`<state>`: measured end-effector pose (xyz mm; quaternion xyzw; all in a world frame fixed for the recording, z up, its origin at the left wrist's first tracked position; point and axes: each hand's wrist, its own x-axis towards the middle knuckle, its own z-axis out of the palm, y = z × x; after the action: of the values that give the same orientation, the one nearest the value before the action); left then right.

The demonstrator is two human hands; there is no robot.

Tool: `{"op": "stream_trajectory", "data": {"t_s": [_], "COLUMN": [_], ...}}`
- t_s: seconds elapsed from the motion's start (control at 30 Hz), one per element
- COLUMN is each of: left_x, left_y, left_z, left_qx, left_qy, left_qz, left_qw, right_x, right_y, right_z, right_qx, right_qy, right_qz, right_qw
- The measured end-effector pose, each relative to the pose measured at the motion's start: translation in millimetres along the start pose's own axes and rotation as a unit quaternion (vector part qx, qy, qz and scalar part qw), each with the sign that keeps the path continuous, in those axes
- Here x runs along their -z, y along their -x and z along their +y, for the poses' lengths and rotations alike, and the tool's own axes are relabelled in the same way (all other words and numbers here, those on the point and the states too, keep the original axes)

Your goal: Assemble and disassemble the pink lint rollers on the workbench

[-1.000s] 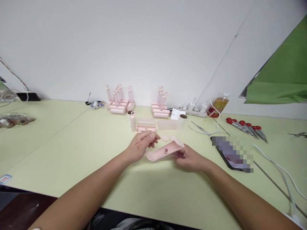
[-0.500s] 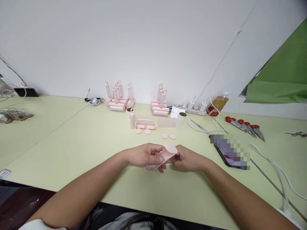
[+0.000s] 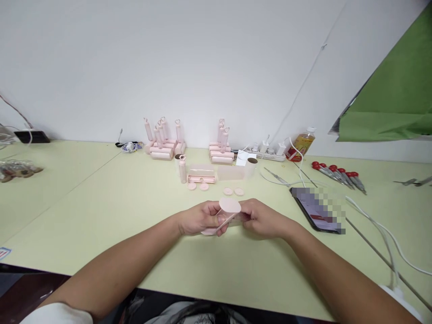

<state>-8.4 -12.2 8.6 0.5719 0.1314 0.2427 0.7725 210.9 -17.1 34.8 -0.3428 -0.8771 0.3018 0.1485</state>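
Above the near part of the table, my left hand (image 3: 202, 218) is closed round a pink lint roller case (image 3: 230, 205), a curved plastic shell with flat rounded ends. Its thumb presses inside the hollow, and one flat end faces up toward me. Right beside the shell, my right hand (image 3: 261, 218) has its fingers curled on a pale pink part that they mostly hide. Whether that part joins the shell I cannot tell. Beyond the hands lie pink discs (image 3: 204, 186), an open pink case (image 3: 201, 179) and an upright pink handle (image 3: 182, 170).
Pink lint rollers with upright handles (image 3: 162, 153) stand in two groups by the wall. Cardboard-cored rolls (image 3: 250, 167) stand nearer. On the right are a phone (image 3: 315, 213), white cables (image 3: 374, 220), scissors (image 3: 275, 175), red-capped tools (image 3: 337, 173), a power strip (image 3: 273, 156) and a bottle (image 3: 300, 145).
The shell has turned in my left hand so that its flat end faces up more. Both hands stay close together. The whole view has shifted slightly.
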Motion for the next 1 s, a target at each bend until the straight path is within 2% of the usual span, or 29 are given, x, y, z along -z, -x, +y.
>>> {"op": "stream_trajectory", "data": {"t_s": [0.1, 0.17, 0.47, 0.6, 0.77, 1.0], "left_x": [2.7, 3.1, -2.6, -2.4, -0.4, 4.9], "left_y": [-0.5, 0.0, 1.2, 2.1, 5.6, 7.9], "left_z": [1.7, 4.1, 8.8, 10.9, 11.5, 8.5], "left_qx": [0.0, 0.003, 0.031, 0.046, 0.063, 0.112], "left_qy": [0.012, 0.018, -0.045, -0.074, -0.029, -0.079], "left_qz": [0.03, 0.044, 0.05, 0.022, -0.028, -0.027], "left_qw": [0.999, 0.999, 0.997, 0.996, 0.997, 0.99], "right_x": [2.2, 2.8, 3.1, 1.2, -4.4, -13.6], "right_y": [-0.3, -0.3, 4.1, 3.9, 1.5, -1.6], "right_z": [-7.2, -10.1, -3.6, -0.9, 7.2, 12.3], "right_qx": [0.005, 0.002, 0.044, 0.058, 0.077, 0.077], "right_qy": [0.072, 0.098, 0.131, 0.121, 0.104, 0.13], "right_qz": [0.056, 0.073, 0.068, 0.068, 0.063, 0.047], "right_qw": [0.996, 0.992, 0.988, 0.989, 0.99, 0.987]}}
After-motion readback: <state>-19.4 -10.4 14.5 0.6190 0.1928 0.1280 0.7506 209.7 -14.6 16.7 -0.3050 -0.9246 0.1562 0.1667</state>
